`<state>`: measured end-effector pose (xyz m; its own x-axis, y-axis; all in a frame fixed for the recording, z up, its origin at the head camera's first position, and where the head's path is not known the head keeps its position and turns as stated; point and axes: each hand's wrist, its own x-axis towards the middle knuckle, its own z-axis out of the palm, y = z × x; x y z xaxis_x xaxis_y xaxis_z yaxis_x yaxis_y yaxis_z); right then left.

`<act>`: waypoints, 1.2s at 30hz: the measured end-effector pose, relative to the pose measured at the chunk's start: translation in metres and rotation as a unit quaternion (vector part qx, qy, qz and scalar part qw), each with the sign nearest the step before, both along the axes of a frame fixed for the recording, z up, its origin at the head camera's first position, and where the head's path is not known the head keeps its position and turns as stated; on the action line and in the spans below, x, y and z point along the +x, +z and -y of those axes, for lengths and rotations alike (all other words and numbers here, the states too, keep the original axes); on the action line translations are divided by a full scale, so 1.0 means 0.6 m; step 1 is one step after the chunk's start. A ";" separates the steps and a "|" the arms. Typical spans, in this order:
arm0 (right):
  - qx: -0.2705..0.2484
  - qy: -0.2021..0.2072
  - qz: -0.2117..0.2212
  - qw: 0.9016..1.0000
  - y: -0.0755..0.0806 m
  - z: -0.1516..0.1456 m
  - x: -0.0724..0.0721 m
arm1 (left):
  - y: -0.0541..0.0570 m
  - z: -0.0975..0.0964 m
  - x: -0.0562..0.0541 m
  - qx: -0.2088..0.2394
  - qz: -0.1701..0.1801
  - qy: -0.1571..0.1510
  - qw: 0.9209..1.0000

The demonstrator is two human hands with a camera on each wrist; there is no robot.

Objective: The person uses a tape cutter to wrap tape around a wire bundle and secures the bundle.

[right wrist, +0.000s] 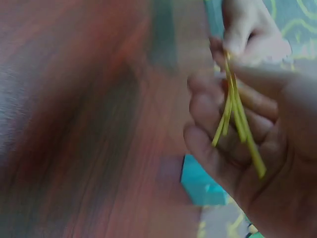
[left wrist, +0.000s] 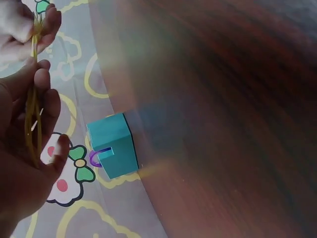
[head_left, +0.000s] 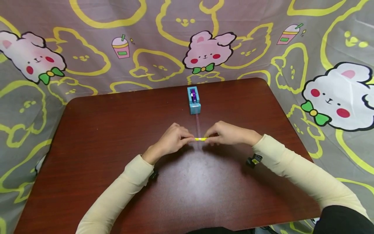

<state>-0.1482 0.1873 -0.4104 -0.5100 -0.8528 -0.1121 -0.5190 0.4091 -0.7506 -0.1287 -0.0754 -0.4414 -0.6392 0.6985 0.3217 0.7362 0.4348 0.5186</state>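
Note:
Between my two hands a bundle of thin yellow strands [head_left: 200, 139] is held level above the table, with a small pale patch at its middle. My left hand [head_left: 175, 138] pinches one end between thumb and fingers. The other end is pinched by my right hand [head_left: 223, 134]. In the right wrist view, several loose ends of the yellow strands [right wrist: 238, 111] fan out over the right palm. Strands [left wrist: 32, 116] also run along the left palm in the left wrist view. Their exact kind is unclear.
Beyond the hands stands a blue tape dispenser [head_left: 194, 109] with a purple core, seen also as a teal block [left wrist: 116, 144] in the left wrist view. The dark red-brown table [head_left: 117, 130] meets a cartoon-printed cloth [head_left: 163, 65] at the back and sides.

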 end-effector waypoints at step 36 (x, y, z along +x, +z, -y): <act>-0.091 0.088 0.572 0.810 -0.107 -0.016 -0.079 | 0.002 -0.001 0.013 -0.039 -0.212 0.003 0.977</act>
<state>-0.1956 0.1967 -0.4746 -0.0295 -0.9564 -0.2904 0.5216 0.2331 -0.8207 -0.1206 -0.0749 -0.4400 -0.4651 0.7281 0.5035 0.8745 0.4664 0.1333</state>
